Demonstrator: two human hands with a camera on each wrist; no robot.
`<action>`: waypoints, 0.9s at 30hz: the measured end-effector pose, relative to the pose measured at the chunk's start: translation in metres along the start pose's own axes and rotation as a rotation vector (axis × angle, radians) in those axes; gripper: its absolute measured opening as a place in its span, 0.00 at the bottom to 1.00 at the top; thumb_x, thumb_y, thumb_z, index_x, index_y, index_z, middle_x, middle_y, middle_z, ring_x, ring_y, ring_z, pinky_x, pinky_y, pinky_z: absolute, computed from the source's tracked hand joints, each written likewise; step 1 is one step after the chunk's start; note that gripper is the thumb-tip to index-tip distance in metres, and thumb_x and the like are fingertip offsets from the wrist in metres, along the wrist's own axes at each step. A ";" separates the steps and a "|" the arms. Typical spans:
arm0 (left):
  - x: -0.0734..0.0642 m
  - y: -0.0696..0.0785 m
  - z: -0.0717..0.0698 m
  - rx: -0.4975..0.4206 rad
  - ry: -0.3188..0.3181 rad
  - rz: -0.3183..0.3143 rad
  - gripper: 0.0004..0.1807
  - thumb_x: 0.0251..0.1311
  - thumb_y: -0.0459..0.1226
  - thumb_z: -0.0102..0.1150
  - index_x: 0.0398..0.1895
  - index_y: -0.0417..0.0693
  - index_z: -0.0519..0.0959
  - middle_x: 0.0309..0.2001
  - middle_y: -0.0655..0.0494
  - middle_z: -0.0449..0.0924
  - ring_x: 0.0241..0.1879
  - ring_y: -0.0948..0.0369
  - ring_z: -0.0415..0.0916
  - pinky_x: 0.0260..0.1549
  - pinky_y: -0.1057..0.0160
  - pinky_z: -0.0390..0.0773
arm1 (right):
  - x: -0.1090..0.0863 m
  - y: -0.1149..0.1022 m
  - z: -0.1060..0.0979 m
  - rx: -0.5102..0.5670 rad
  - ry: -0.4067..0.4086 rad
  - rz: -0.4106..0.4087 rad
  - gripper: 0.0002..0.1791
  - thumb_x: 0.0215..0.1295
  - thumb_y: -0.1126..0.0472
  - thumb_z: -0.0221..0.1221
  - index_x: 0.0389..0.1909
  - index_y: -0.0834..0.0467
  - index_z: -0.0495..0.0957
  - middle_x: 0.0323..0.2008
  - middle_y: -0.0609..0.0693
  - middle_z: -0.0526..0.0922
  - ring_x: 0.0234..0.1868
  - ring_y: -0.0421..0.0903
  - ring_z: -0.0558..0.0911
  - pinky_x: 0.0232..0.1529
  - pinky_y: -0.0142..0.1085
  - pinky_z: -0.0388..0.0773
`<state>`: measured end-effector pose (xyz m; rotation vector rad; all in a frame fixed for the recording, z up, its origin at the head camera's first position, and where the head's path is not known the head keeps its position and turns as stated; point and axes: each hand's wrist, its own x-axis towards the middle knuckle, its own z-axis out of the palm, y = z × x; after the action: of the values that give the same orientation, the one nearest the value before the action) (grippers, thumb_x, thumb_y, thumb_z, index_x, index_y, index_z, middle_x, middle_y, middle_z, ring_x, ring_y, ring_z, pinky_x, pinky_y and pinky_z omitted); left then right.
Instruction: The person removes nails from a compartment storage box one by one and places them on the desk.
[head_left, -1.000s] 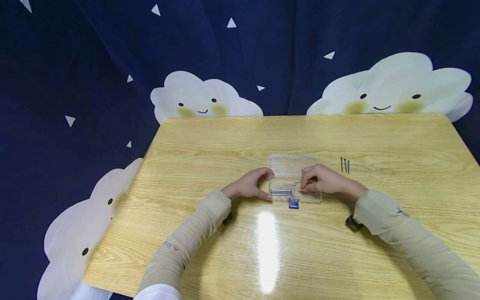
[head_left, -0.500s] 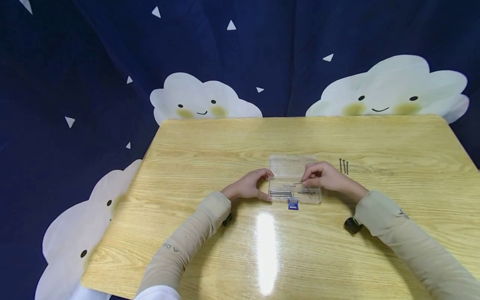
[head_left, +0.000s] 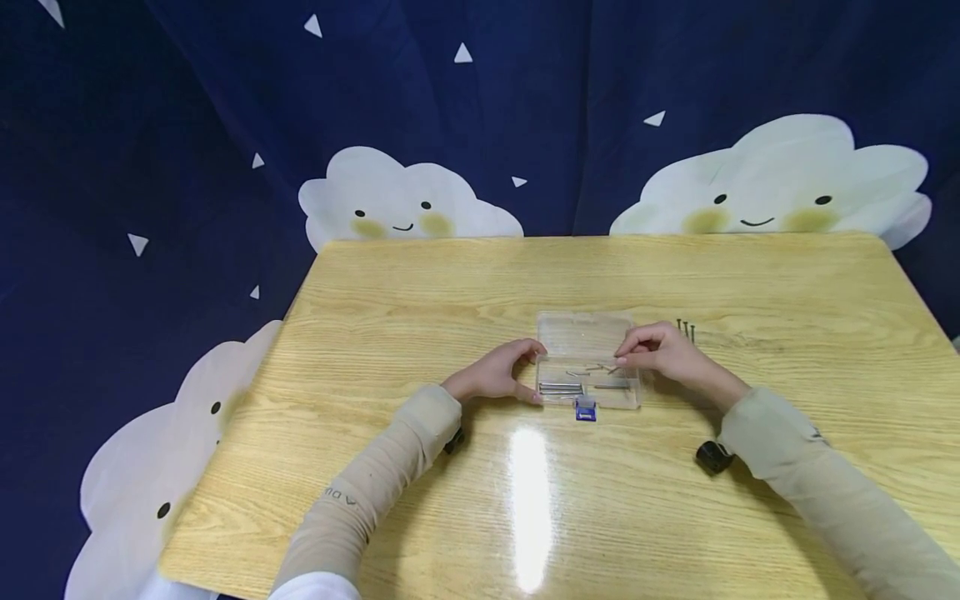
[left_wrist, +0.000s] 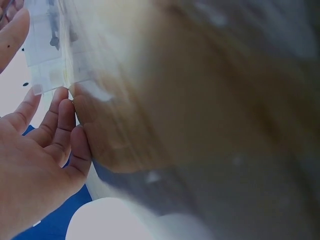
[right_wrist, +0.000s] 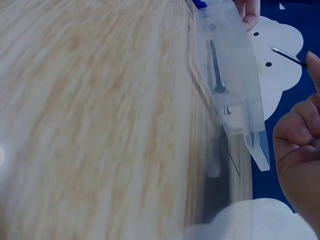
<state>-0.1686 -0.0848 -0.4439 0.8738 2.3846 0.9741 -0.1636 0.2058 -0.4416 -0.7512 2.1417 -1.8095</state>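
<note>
A clear plastic box (head_left: 637, 395) lies on the table with its lid (head_left: 585, 331) folded back and a blue catch (head_left: 586, 411) at its front. My left hand (head_left: 497, 372) holds the box's left end, thumb at the front corner and fingers at the back. Long nails (head_left: 561, 388) fill the front left compartment. A single nail (head_left: 612, 387) lies in the front right one, and a few small nails (head_left: 577, 373) are in the rear one. Over the box's right rear corner, my right hand (head_left: 667, 354) pinches a nail (right_wrist: 287, 56), its point clear of the fingers in the right wrist view.
Behind the right hand, three dark nails (head_left: 686, 330) lie side by side on the wooden table (head_left: 390, 308). A dark blue curtain (head_left: 555, 100) with white clouds hangs beyond the far table edge.
My right hand has risen from the front right compartment and shifted back and right, leaving a nail there and now pinching another. The left hand stays at the box's end.
</note>
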 end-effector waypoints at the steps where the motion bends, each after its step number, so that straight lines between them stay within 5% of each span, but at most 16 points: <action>1: 0.000 0.000 0.000 0.001 -0.002 -0.002 0.35 0.40 0.37 0.73 0.53 0.41 0.67 0.44 0.52 0.69 0.47 0.60 0.66 0.51 0.69 0.64 | -0.001 0.000 -0.001 0.006 0.011 0.005 0.02 0.52 0.79 0.58 0.28 0.72 0.78 0.21 0.47 0.77 0.17 0.35 0.68 0.17 0.29 0.64; 14: 0.000 0.002 -0.002 0.000 -0.012 -0.001 0.35 0.40 0.37 0.73 0.53 0.39 0.67 0.44 0.50 0.69 0.47 0.59 0.65 0.51 0.67 0.64 | -0.016 -0.003 -0.019 0.022 0.133 0.065 0.02 0.54 0.75 0.59 0.28 0.68 0.79 0.17 0.43 0.75 0.17 0.34 0.66 0.16 0.32 0.64; 27: 0.001 0.001 -0.001 -0.001 -0.024 -0.006 0.36 0.40 0.38 0.73 0.54 0.40 0.66 0.45 0.51 0.69 0.47 0.60 0.65 0.51 0.67 0.64 | -0.027 -0.005 -0.040 0.152 0.205 0.065 0.06 0.58 0.75 0.55 0.30 0.66 0.80 0.17 0.47 0.72 0.14 0.49 0.55 0.18 0.43 0.50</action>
<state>-0.1696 -0.0846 -0.4428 0.8722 2.3646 0.9569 -0.1590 0.2530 -0.4322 -0.4741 2.0902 -2.0643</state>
